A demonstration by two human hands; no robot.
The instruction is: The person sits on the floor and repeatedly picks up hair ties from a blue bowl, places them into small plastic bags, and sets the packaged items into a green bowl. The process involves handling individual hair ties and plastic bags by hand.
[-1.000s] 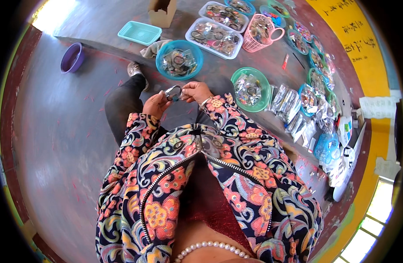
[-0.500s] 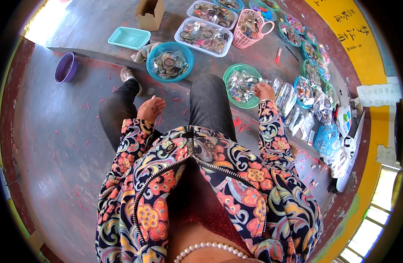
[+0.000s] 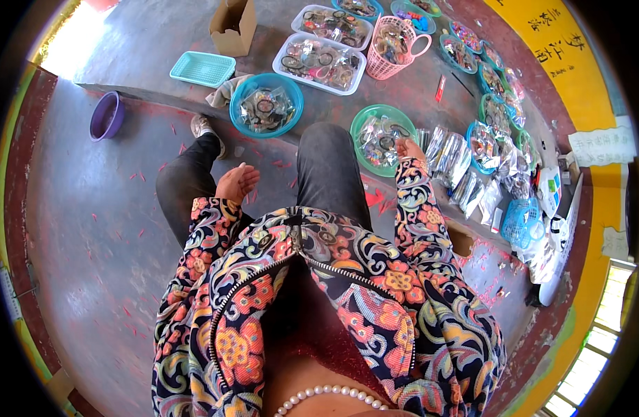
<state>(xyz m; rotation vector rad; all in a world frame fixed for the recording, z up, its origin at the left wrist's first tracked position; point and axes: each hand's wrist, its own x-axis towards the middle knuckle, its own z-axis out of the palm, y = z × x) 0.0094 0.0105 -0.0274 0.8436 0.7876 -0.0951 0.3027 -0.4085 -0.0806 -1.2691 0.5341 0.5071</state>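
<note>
Grey ledge, yellow wall | green basin: mouth up, round, axes alike | left hand: loosely uncurled | right hand: at rim, can't tell grip

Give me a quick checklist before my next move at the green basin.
1. Left hand free: ok, open with nothing visible in it.
2. Right hand at the green basin: ok, by its right rim.
3. Right hand's grip on a packet: cannot tell, too small to see.
4. Packets inside the green basin: ok.
5. Hands together: not ok, they're apart.
6. Blue basin upright: ok.
</note>
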